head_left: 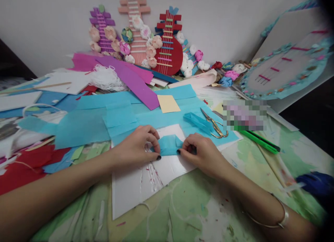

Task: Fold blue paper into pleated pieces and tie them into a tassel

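Observation:
A small folded piece of blue tissue paper (168,144) lies between my two hands over a white foam board (125,196). My left hand (142,144) pinches its left end, thumb against fingers. At the right end, my right hand (199,149) grips it between thumb and curled fingers. Red-flecked glue-like streaks run down the board below my left hand. Larger blue tissue sheets (146,113) spread just behind. Gold-handled scissors (215,123) rest on them to the right, beside a crumpled blue tissue strip (197,122).
A green cutter knife (258,139) lies at the right. Behind stand paper-flowered instrument models, including a red one (169,43). A pale yellow paper (168,103), a purple strip (133,82) and white string (106,76) sit farther back. Red paper scraps (28,165) lie left.

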Motion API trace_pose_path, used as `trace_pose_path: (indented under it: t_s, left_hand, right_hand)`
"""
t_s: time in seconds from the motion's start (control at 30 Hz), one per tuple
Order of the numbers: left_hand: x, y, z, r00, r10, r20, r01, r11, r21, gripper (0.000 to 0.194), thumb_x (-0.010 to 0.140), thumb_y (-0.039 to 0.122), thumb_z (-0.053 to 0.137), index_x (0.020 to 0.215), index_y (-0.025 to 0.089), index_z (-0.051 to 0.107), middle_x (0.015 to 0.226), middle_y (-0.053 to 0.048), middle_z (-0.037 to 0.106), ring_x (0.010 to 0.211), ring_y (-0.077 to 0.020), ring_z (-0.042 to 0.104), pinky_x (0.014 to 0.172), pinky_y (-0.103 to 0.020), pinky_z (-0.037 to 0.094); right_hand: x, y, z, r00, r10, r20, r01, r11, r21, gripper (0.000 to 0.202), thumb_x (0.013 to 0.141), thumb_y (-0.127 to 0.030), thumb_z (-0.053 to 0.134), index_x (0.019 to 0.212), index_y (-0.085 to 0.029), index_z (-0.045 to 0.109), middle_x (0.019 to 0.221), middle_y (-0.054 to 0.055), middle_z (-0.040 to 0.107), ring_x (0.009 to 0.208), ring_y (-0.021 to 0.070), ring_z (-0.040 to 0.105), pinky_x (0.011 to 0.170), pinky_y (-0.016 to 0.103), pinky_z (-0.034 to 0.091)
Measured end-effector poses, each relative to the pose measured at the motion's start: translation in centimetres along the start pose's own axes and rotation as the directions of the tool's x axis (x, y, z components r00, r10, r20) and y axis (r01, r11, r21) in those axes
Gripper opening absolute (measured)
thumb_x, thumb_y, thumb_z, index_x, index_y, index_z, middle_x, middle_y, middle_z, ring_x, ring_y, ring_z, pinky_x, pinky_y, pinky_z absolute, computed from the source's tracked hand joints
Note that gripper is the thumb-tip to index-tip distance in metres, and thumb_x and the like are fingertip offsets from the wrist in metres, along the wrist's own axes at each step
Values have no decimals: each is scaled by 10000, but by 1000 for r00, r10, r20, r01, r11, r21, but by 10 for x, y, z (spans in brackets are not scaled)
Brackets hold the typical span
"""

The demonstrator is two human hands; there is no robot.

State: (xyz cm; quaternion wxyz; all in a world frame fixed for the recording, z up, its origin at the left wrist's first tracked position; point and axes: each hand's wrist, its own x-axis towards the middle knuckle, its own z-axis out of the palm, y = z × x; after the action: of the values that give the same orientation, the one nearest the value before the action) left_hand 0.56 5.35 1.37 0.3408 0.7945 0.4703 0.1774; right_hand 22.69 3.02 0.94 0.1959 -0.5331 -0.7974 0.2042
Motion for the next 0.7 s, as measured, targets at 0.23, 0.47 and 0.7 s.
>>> trace_pose_path:
  t_s: [0.23,0.47,0.7]
  left_hand:
    - [0,-1,0,999,45,0,-45,998,43,113,668,144,568,671,195,669,1001,-43,569,1010,-225,528,861,-373,459]
    - [-1,-1,3,991,127,-37,-121,985,125,103,724,195,550,682,181,643,961,-49,573,996,-225,504,868,-387,428]
    - [-2,0,7,991,121,-64,-110,982,155,96,695,186,543,642,176,622,958,-54,560,1001,-233,485,871,-393,420]
  right_hand:
    - [-2,-2,1,1000,-20,12,20,1000,-2,124,782,-155,592,661,-172,573,667,11,568,690,144,493,631,279,342]
    - [-4,-6,1,1000,-21,13,21,1000,-19,130,773,-138,606,652,-164,567,650,9,558,674,140,483,619,273,330]
    - [-4,-8,1,1000,-7,15,8,999,-48,133,764,-133,613,644,-164,563,641,6,551,661,138,475,611,270,323]
